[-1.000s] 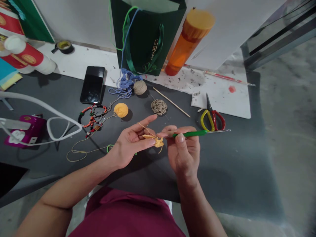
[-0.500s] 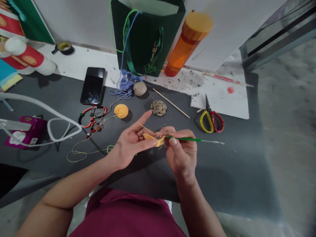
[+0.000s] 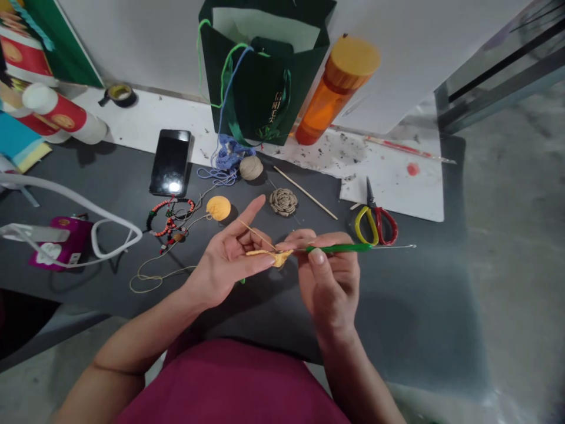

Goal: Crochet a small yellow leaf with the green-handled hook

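Between the thumb and fingers of my left hand point(image 3: 220, 262) is a small yellow crochet piece point(image 3: 281, 258). My left index finger is stretched out, and a yellow yarn strand point(image 3: 256, 234) runs from it down to the piece. My right hand point(image 3: 331, 282) is closed around the green handle of a crochet hook point(image 3: 344, 248); one metal end points right, the other reaches the yellow piece. Beyond my left hand sits a yellow yarn ball point(image 3: 218, 208). A beige crocheted rosette point(image 3: 283, 202) lies past my fingertips, with a beige yarn ball point(image 3: 251, 168) behind it.
Scissors point(image 3: 376, 221) and a thin wooden stick point(image 3: 305, 192) lie to the right. At the back stand a dark green paper bag point(image 3: 258, 88) and an orange bottle point(image 3: 331, 88). A phone point(image 3: 170, 162), beaded bracelet point(image 3: 170, 221), white cable point(image 3: 88, 203) and purple box point(image 3: 66, 241) are left.
The crochet hook has shifted slightly right and turned in my right hand, showing more of its green handle. The yellow piece now lies flatter under my left thumb. The camera view has moved a little.
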Tool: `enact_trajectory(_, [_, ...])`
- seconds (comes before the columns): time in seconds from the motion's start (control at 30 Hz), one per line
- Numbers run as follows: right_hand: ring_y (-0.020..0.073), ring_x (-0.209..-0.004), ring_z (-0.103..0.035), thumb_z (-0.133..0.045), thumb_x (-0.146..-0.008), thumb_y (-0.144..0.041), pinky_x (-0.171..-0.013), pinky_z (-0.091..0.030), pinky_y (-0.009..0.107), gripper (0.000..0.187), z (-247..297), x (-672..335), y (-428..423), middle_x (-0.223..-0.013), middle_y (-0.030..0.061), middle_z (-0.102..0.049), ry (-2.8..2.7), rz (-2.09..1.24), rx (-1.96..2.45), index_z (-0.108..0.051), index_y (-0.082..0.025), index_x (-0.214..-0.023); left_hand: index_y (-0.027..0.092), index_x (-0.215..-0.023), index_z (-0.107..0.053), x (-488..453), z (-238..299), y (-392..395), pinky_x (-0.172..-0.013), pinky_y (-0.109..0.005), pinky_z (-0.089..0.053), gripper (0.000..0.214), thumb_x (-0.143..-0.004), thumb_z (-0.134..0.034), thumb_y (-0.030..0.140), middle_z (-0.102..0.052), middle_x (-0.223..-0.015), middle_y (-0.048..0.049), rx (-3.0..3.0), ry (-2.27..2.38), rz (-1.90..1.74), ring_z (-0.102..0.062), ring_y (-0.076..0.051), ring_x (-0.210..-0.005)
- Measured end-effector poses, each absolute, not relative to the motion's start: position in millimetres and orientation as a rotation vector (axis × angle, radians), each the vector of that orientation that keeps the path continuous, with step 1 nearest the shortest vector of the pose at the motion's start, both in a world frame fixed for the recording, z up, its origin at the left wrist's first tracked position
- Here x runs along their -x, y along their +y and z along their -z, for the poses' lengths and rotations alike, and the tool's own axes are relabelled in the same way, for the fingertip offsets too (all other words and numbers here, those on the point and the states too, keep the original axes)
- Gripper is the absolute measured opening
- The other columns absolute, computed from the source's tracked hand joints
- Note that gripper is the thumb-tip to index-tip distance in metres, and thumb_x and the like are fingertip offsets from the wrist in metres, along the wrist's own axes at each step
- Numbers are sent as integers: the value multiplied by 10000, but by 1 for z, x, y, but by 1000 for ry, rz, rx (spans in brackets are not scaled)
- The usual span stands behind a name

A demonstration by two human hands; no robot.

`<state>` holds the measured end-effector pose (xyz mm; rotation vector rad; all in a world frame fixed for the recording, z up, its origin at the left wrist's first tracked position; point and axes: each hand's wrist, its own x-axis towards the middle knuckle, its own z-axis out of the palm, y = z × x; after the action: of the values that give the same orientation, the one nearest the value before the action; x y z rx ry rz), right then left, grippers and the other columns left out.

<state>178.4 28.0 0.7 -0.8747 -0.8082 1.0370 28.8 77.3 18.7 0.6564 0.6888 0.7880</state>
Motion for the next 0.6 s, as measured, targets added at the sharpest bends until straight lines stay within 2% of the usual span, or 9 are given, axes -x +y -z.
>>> enact_trajectory(0.37, [186, -869, -728, -673, -976, -309, -844, -592, 394, 28, 12, -174, 29, -771, -28, -804, -777, -939, 954, -694, -298, -990, 242, -1489, -587, -31, -1, 77, -825, -255, -544, 860, -700, -916, 147, -701, -762, 47, -520, 743, -719, -667, -111, -779])
enact_trajectory(0.6, [187, -860, -737, -666, -976, -313, -827, -592, 393, 27, 18, -176, 30, -755, -29, -807, -790, -945, 983, -671, -287, -984, 217, -1435, -632, -31, -2, 78, -794, -259, -503, 784, -708, -926, 231, -698, -794, 39, -448, 764, -723, -640, -112, -786])
